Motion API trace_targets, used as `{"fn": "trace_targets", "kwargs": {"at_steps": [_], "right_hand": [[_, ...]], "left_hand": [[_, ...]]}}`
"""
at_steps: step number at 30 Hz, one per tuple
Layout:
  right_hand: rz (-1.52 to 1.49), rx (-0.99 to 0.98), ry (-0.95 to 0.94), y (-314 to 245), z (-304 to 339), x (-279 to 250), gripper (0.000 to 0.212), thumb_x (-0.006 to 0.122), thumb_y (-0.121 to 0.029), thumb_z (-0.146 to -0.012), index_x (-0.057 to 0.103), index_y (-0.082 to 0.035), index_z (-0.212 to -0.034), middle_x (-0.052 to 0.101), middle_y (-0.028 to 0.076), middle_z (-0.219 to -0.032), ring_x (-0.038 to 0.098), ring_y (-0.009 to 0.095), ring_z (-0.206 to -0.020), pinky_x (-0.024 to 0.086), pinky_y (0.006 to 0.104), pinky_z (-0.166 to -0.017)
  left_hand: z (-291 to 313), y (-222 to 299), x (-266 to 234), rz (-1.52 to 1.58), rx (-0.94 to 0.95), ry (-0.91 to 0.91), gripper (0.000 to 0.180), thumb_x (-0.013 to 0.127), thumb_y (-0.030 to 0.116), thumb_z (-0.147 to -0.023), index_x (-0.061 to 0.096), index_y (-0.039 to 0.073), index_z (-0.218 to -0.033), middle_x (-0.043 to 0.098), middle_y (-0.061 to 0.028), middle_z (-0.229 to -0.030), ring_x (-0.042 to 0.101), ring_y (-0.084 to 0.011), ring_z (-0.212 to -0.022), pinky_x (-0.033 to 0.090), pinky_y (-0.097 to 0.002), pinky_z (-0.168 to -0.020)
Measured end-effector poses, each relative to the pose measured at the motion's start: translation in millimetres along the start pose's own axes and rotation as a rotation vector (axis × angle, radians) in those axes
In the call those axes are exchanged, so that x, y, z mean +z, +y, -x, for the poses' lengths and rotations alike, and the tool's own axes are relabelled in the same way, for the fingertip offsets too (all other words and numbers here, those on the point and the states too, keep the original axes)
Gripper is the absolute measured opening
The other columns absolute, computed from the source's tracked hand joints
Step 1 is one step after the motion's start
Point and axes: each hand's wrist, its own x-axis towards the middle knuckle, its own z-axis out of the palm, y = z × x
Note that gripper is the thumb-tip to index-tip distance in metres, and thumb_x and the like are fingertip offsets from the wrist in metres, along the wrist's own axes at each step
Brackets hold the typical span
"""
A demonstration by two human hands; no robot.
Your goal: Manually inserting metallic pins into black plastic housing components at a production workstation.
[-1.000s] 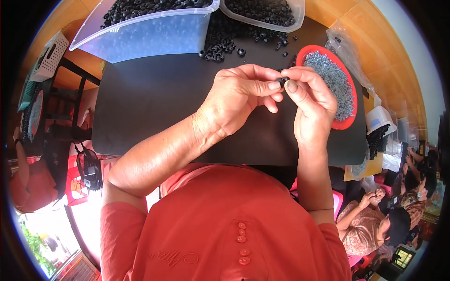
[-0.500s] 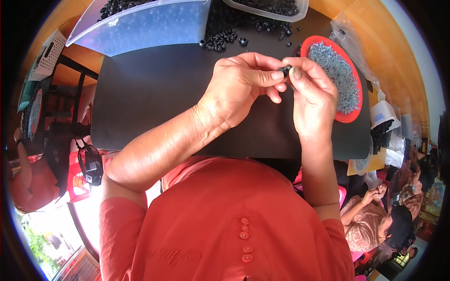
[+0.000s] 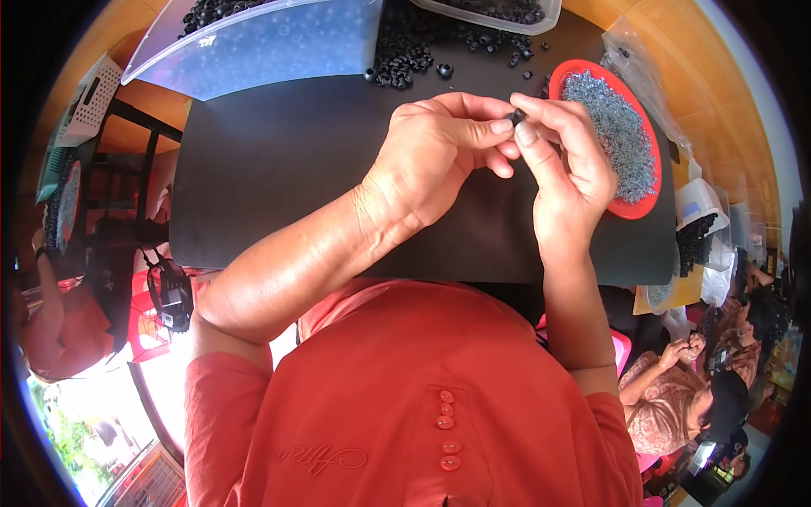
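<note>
Above the far middle of the dark table (image 3: 270, 186), both my hands meet at a small black rounded part (image 3: 518, 116). My left hand (image 3: 435, 156) pinches it between thumb and fingertips. From the other side, the thumb and index finger of my right hand (image 3: 574, 173) close on the same part. The fingertips cover much of it, so its exact kind does not show. Just right of my right hand lies a red oval dish (image 3: 632, 210) heaped with small silvery pieces (image 3: 623, 139), too fine to name.
Loose black parts (image 3: 401, 63) lie beyond my hands, between a large translucent bin (image 3: 287, 55) and a clear tub (image 3: 541, 25) of similar parts. A crumpled clear bag (image 3: 638, 63) is past the dish. Another person (image 3: 663, 401) sits at the lower right, hands together.
My right fingers have shifted around the black part, with the index finger more raised and extended. The part looks turned slightly. My left hand keeps its pinch, and the view has moved a little.
</note>
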Motion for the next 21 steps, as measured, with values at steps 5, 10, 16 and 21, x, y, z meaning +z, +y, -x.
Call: {"fn": "trace_targets", "kwargs": {"at_steps": [5, 10, 16, 21], "right_hand": [[0.191, -0.18, -0.006, 5, 0, 1, 0.032, 0.071, 0.008, -0.076, 0.068, 0.0, -0.107, 0.062, 0.005, -0.097, 0.059, 0.013, -0.086, 0.048, 0.0261, -0.077], [0.399, -0.348, 0.057, 8, 0, 3, 0.034, 0.07, 0.002, -0.071, 0.064, -0.004, -0.104, 0.062, 0.012, -0.091, 0.061, 0.027, -0.08, 0.049, 0.0357, -0.07], [0.547, -0.416, 0.078, 5, 1, -4, 0.03, 0.073, 0.003, -0.074, 0.066, 0.001, -0.103, 0.062, 0.012, -0.094, 0.062, 0.025, -0.085, 0.051, 0.0343, -0.075], [0.603, -0.481, 0.086, 1, 2, -2, 0.028, 0.073, 0.0, -0.075, 0.065, 0.001, -0.102, 0.061, 0.014, -0.095, 0.062, 0.028, -0.085, 0.051, 0.0352, -0.075]], "left_hand": [[-7, -4, -6, 0.058, -0.085, -0.031, 0.02, 0.06, 0.008, -0.095, 0.061, -0.006, -0.109, 0.066, -0.0136, -0.102, 0.063, -0.0225, -0.091, 0.049, -0.0372, -0.091], [-4, -5, -2, 0.086, -0.095, -0.03, 0.018, 0.062, 0.005, -0.093, 0.062, -0.006, -0.107, 0.067, -0.0137, -0.102, 0.064, -0.0232, -0.093, 0.051, -0.0356, -0.087], [4, 0, 3, -0.027, -0.114, -0.066, 0.02, 0.065, 0.007, -0.091, 0.064, -0.004, -0.108, 0.067, -0.011, -0.101, 0.063, -0.021, -0.094, 0.049, -0.0357, -0.09], [6, -4, 4, -0.086, -0.001, -0.054, 0.016, 0.067, 0.004, -0.089, 0.066, -0.004, -0.102, 0.068, -0.0097, -0.099, 0.063, -0.0195, -0.093, 0.049, -0.0369, -0.09]]}}
